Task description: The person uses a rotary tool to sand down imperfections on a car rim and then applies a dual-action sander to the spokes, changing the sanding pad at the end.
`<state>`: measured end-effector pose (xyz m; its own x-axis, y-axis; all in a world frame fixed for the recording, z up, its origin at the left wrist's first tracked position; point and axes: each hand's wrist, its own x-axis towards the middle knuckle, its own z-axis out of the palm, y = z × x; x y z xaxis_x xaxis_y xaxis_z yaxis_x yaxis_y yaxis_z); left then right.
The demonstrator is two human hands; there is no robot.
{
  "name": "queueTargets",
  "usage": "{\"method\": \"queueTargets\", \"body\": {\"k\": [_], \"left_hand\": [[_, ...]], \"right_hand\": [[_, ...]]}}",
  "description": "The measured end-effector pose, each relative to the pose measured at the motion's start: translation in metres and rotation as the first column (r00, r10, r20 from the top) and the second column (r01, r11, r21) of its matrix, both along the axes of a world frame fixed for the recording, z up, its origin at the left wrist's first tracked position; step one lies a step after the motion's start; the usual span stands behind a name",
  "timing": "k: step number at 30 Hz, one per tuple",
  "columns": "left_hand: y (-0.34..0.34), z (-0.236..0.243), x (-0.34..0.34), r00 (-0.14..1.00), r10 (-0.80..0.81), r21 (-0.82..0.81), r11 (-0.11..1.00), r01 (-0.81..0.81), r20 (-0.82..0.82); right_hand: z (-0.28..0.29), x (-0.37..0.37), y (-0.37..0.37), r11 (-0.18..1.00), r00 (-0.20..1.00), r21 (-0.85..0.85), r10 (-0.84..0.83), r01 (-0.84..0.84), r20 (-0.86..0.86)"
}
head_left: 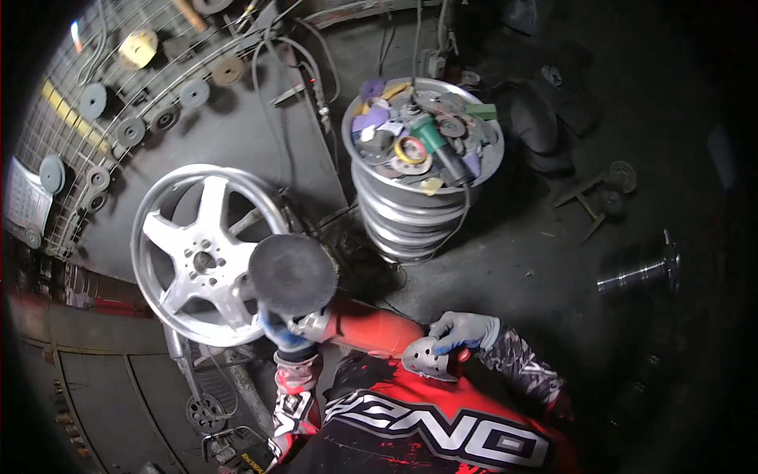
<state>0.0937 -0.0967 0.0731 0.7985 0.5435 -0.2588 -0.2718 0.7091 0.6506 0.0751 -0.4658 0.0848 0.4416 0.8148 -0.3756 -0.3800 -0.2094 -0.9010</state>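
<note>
My gloved left hand [278,330] grips the red polisher [359,325] beside the silver alloy wheel [201,253], my right hand [464,332] pinching a perforated sanding disc [426,359], best centred squarely on the black pad [292,274].

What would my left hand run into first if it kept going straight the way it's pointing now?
Most likely the silver alloy wheel. The left hand, gloved, holds a red polisher whose round black pad faces up and left, overlapping the wheel's rim in the picture. Whether the pad already touches it cannot be told; depth is unclear.
</note>
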Motion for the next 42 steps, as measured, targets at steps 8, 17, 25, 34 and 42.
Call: {"method": "queueTargets", "body": {"k": [8,17,25,34,42], "left_hand": [[-0.223,-0.006,0.104,0.624,-0.671,-0.075,0.654,0.753,0.401],[-0.400,0.057,0.216,0.316,-0.806,-0.084,0.319,0.944,0.500],[-0.455,0.015,0.331,0.764,-0.599,0.657,0.680,0.326,0.240],[-0.431,-0.058,0.480,0.959,-0.276,0.850,0.519,0.097,0.059],[-0.414,-0.074,0.546,0.980,-0.016,0.897,0.400,0.187,-0.197]], "right_hand": [[0.031,-0.049,-0.163,0.744,0.744,-0.027,-0.667,0.668,0.041],[0.078,-0.021,-0.269,0.507,0.530,-0.168,-0.834,0.845,0.151],[0.064,0.079,-0.317,0.401,0.417,-0.149,-0.746,0.904,0.520],[0.069,0.248,-0.296,0.633,0.612,-0.174,-0.584,0.755,0.533],[0.063,0.329,-0.292,0.693,0.649,-0.231,-0.432,0.683,0.626]]}}
